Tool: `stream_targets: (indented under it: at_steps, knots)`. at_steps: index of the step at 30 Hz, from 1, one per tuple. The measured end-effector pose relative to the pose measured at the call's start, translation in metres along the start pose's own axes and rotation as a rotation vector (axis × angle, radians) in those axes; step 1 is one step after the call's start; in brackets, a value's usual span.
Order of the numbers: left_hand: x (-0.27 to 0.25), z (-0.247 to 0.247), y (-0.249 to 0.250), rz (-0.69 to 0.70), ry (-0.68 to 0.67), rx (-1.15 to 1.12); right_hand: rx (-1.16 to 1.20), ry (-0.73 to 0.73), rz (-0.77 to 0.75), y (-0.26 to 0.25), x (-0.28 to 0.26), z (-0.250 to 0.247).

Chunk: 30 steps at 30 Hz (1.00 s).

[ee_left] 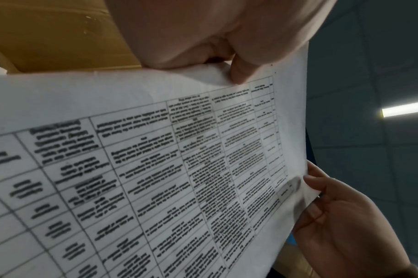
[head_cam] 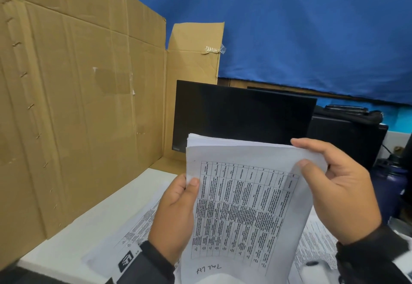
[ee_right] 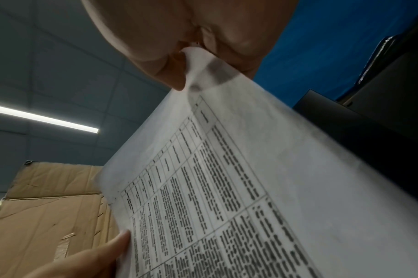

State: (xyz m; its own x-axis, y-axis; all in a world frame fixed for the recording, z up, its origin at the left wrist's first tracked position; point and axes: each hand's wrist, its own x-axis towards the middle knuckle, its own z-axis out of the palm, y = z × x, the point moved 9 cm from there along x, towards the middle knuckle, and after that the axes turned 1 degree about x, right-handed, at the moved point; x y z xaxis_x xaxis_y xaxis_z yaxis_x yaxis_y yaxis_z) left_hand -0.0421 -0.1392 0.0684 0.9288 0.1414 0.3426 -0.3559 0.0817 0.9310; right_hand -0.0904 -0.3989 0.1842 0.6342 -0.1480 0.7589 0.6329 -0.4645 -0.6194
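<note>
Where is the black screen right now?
In the head view the screen stands behind the held papers, right of the cardboard, below the blue cloth.

Blue cloth [head_cam: 301, 27] backs the white table [head_cam: 100, 212]; cardboard sheets [head_cam: 78, 94] left; ceiling strip light [ee_right: 43, 118] overhead.

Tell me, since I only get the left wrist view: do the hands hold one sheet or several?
Observer: Several. The head view shows a paper stack, its page edges fanned at the far left corner.
Operator: What lies under it?
Observer: Loose printed sheets on a white table.
Operator: And behind it?
Observer: A black monitor with a dark screen.
</note>
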Motion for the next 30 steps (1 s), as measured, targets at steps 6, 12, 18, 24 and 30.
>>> stream_targets:
  at_steps: [6, 12, 18, 24, 30]
  knots:
    - [-0.003, 0.004, 0.005, 0.034, 0.002, 0.037, -0.153, 0.000, 0.008, -0.007, 0.007, -0.004]
    - [-0.006, 0.011, 0.012, 0.114, -0.012, 0.058, -0.934, -0.075, -0.212, -0.044, -0.001, 0.025]
    - [-0.016, 0.019, 0.016, 0.194, -0.010, 0.089, -0.928, -0.246, -0.467, -0.096, -0.012, 0.092]
    - [-0.023, 0.024, 0.013, 0.163, -0.030, 0.044, -0.764, -0.386, -0.424, -0.104, -0.007, 0.112]
    - [-0.021, 0.028, 0.007, 0.137, -0.021, 0.099, -0.776, -0.439, -0.370, -0.102, -0.007, 0.107]
